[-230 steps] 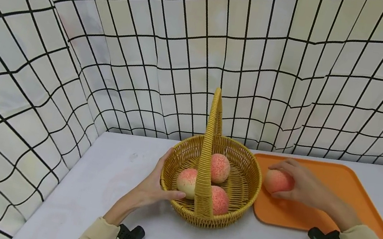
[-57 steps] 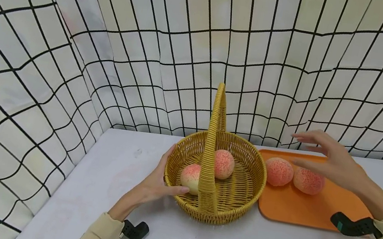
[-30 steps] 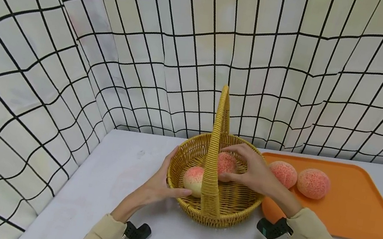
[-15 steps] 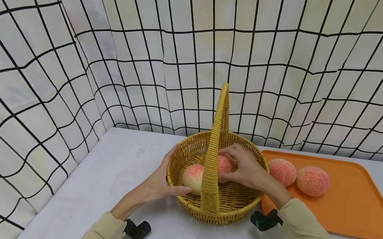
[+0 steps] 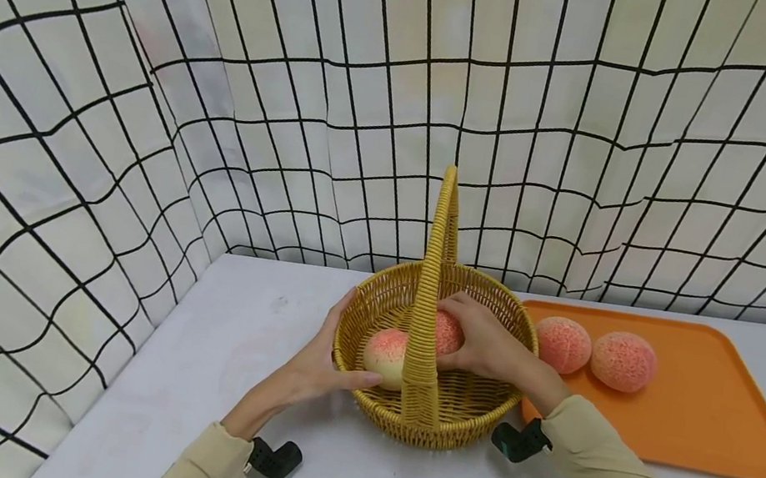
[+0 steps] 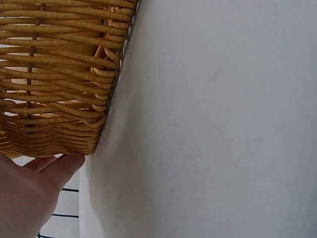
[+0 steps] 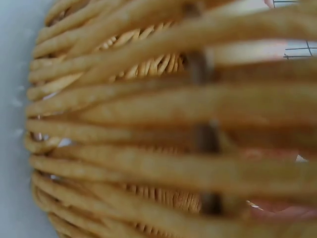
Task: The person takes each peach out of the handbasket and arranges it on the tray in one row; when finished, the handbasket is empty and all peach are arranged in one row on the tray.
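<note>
A golden wicker basket [image 5: 453,430] with a tall arched handle stands on the table in the head view. My left hand [image 5: 308,369] holds its left side, thumb over the rim and fingers along the outer wall; in the left wrist view those fingers [image 6: 62,171] press against the weave. Inside, my right hand [image 5: 485,346] grips a pink peach [image 5: 447,333], partly hidden behind the handle and fingers. A paler peach [image 5: 384,356] lies to its left in the basket. Blurred basket weave [image 7: 124,104] fills the right wrist view.
An orange tray [image 5: 719,414] lies right of the basket. Two peaches sit side by side on it, one peach [image 5: 561,344] near the basket rim and another peach [image 5: 624,361] beyond. A white, black-gridded curtain [image 5: 510,116] borders the table behind and at left.
One peach went from the basket to the tray, where two now lie. My right hand has come back from the tray into the basket and grips a peach; my left hand stays on the rim.
</note>
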{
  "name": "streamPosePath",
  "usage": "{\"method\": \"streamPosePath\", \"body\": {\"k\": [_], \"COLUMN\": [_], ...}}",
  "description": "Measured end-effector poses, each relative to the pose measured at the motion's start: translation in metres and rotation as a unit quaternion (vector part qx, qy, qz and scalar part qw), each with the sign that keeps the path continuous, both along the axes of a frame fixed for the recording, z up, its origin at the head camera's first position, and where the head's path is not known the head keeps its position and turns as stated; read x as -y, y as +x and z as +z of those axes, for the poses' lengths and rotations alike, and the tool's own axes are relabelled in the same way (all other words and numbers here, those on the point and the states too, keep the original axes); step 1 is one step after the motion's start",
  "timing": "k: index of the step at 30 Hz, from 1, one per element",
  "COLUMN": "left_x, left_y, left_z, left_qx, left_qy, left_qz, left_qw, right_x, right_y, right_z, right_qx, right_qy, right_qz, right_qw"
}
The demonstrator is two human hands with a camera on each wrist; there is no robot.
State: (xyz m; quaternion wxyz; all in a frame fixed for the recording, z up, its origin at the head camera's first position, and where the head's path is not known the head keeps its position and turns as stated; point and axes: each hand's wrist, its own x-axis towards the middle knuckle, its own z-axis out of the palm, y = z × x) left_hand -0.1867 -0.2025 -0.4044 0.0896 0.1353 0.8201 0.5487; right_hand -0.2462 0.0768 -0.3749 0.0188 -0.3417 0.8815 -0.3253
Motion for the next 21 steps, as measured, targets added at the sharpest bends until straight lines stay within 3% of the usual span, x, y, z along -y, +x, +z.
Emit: {"method": "streamPosePath", "body": {"k": [11, 16, 21], "left_x": [0.0, 0.001, 0.001], "left_y": [0.0, 0.001, 0.001], "left_z": [0.0, 0.0, 0.0], "left_qx": [-0.002, -0.003, -0.007], "left_qy": [0.008, 0.008, 0.009], "left_qz": [0.001, 0.001, -0.003], "left_qw": [1.0, 1.0, 0.9999], "right_x": [-0.001, -0.011, -0.035], "right_y": [0.002, 0.011, 0.031], "right_z": [0.004, 0.009, 0.025], "right_qx": [-0.023, -0.036, -0.017], "right_qy": [-0.006, -0.064, -0.143], "right_qz": [0.007, -0.011, -0.04], "right_qw": [0.9997, 0.9972, 0.9888]}}
